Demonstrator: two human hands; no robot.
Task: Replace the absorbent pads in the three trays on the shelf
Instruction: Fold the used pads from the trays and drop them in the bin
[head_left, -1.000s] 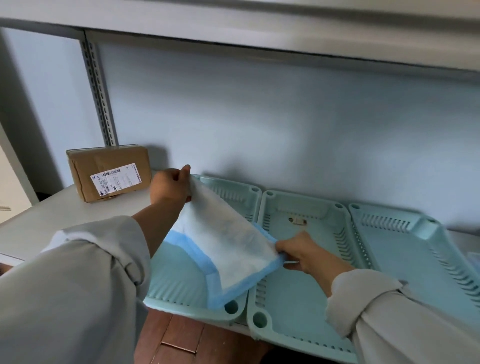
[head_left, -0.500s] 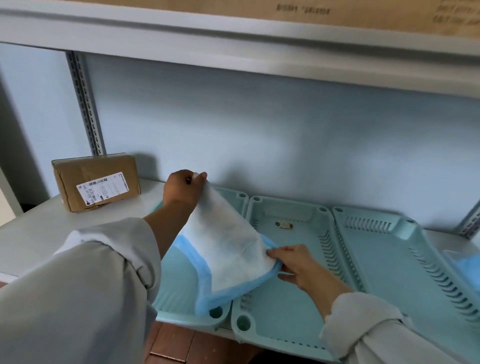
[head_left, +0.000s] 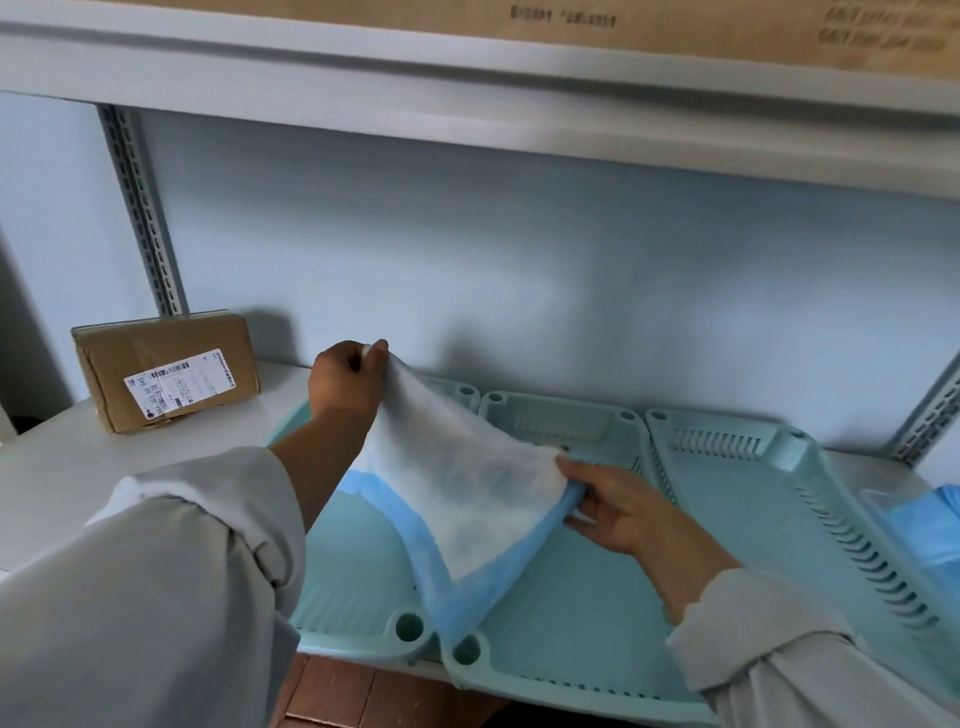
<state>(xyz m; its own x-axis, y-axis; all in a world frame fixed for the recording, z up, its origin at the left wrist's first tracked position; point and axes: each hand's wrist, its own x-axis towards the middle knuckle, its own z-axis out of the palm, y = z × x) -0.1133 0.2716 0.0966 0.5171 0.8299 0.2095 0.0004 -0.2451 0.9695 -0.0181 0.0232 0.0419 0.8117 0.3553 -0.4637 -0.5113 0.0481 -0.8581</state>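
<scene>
Visibility is limited at several points. Grey sleeves fill the lower left and lower right of the frame and cover the near edges of the trays. The left pale-green plastic tray (head_left: 358, 577) is largely hidden behind the left forearm and the raised pad; the right pale-green plastic tray (head_left: 769, 499) is cut off at the lower right. Print on the brown board at the top edge is blurred and unreadable. A small dark mark at the far end of the middle pale-green plastic tray (head_left: 576, 623) cannot be identified.

The white absorbent pad with blue border (head_left: 467, 493) hangs stretched above the left and middle trays, centre of the frame. The left hand (head_left: 345, 382) pinches its far corner between thumb and curled fingers. The right hand (head_left: 613, 506) pinches its right edge, thumb on top, the fingers below only loosely bent.

Compared with the frame half a second earlier, the left hand sits slightly higher and the pad is drawn tauter; the camera has tilted up, showing more of the upper shelf.

A brown cardboard box with a white barcode label (head_left: 166, 371) stands on the white shelf surface (head_left: 52, 467) at centre left, well apart from the trays. A blue folded material (head_left: 935, 525) in a clear container lies at the right edge, partly cut off. Slotted metal uprights stand at the upper left and the right edge.
</scene>
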